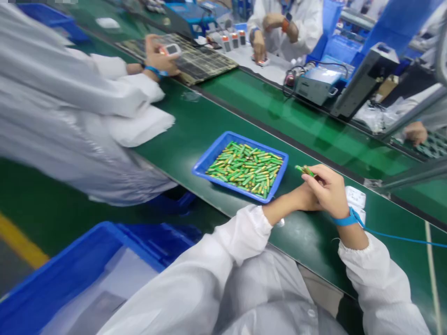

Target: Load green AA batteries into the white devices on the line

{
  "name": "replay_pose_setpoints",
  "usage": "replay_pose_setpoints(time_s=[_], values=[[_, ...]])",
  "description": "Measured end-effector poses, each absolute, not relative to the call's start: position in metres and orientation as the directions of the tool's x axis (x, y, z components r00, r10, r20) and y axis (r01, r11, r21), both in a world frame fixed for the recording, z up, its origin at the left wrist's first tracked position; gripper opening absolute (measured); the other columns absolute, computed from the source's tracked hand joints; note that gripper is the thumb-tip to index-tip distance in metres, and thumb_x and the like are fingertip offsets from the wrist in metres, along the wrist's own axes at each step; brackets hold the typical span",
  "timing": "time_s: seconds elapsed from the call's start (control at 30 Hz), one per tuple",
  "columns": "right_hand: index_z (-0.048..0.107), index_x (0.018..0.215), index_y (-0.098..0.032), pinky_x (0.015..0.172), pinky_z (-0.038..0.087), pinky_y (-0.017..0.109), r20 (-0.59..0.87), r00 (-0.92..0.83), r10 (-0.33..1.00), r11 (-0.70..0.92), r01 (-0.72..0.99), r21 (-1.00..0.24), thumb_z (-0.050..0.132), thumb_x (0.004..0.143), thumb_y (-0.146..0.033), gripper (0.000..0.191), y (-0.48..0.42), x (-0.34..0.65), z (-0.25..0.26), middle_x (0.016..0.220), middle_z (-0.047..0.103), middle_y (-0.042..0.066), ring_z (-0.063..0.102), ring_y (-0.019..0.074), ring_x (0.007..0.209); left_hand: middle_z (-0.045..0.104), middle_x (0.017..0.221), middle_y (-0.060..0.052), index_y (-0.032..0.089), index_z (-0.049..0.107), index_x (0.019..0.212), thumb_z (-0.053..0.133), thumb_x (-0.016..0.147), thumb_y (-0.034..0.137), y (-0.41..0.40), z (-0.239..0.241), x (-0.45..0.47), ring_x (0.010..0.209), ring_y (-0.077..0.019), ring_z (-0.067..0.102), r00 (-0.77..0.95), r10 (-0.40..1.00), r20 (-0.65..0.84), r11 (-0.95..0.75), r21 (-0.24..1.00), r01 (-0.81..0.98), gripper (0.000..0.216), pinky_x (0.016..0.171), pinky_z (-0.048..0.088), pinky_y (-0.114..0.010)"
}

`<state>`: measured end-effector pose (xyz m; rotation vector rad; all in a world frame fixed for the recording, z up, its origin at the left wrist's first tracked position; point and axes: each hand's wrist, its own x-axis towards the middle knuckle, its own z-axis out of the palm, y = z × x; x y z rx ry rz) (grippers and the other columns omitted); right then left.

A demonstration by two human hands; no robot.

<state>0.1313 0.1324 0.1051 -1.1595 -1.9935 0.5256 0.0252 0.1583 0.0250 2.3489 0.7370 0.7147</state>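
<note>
My right hand [327, 190], with a blue band at the wrist, pinches a few green and gold batteries [304, 170] between thumb and fingers above the bench. My left hand [307, 197] lies just under and behind the right one. Its fingers are hidden there, so what it holds does not show. Left of both hands, a blue tray [230, 187] full of loose green and gold batteries stands on the green bench top. White devices [355, 197] lie partly behind my right wrist.
A blue cord [398, 236] runs right from my wristband. At left, a co-worker's hand [160, 58] holds a white device. Across the green conveyor [244, 95], another person handles one beside grey equipment [316, 86]. A blue bin [91, 242] stands at lower left.
</note>
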Motion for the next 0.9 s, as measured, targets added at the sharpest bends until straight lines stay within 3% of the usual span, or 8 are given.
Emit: replay_pose_setpoints(time_s=[0.13,0.23,0.47,0.63,0.9], values=[[0.084,0.113,-0.024,0.082,0.059,0.04,0.429,-0.032,0.903,0.309,0.741,-0.596,0.063,0.111,-0.048,0.031,0.091,0.211,0.081,0.105,0.082,0.009,0.073,0.0254,0.088,0.069,0.147,-0.021,0.016,0.069,0.14,0.088,0.095,0.036,0.161,0.02,0.022,0.14,-0.0393,0.062,0.8,0.506,0.322,-0.751,0.621,0.225,0.053,0.123,0.05,-0.056],[0.084,0.108,-0.023,0.074,0.055,0.038,0.431,0.055,0.901,0.218,0.801,-0.557,0.065,0.11,-0.051,0.033,0.062,0.253,0.059,0.092,0.079,0.007,0.067,0.0232,0.076,0.071,0.145,-0.015,0.022,0.067,0.142,0.086,0.097,0.037,0.16,0.022,0.018,0.134,-0.0355,0.063,0.794,0.506,0.337,-0.74,0.643,0.198,0.051,0.117,0.052,-0.052],[0.083,0.111,-0.022,0.082,0.054,0.038,0.36,-0.02,0.933,0.21,0.841,-0.498,0.06,0.114,-0.048,0.035,0.049,0.259,0.034,0.091,0.077,0.008,0.07,0.0255,0.084,0.069,0.145,-0.015,0.022,0.059,0.152,0.088,0.095,0.038,0.158,0.022,0.016,0.132,-0.0344,0.064,0.774,0.574,0.268,-0.658,0.713,0.242,0.066,0.115,0.052,-0.05],[0.083,0.12,-0.021,0.088,0.052,0.039,0.277,-0.091,0.957,0.211,0.871,-0.443,0.059,0.115,-0.04,0.031,0.053,0.254,0.03,0.104,0.08,0.011,0.072,0.0281,0.098,0.068,0.149,-0.015,0.022,0.059,0.154,0.083,0.1,0.039,0.159,0.021,0.014,0.136,-0.0344,0.062,0.787,0.544,0.293,-0.683,0.7,0.211,0.061,0.118,0.05,-0.051],[0.081,0.134,-0.022,0.094,0.051,0.044,0.217,-0.161,0.963,0.235,0.894,-0.382,0.056,0.117,-0.038,0.034,0.052,0.255,0.029,0.111,0.082,0.011,0.071,0.0307,0.103,0.068,0.149,-0.015,0.022,0.066,0.147,0.079,0.103,0.043,0.158,0.024,0.014,0.137,-0.0338,0.061,0.795,0.536,0.285,-0.684,0.699,0.21,0.05,0.119,0.05,-0.051]])
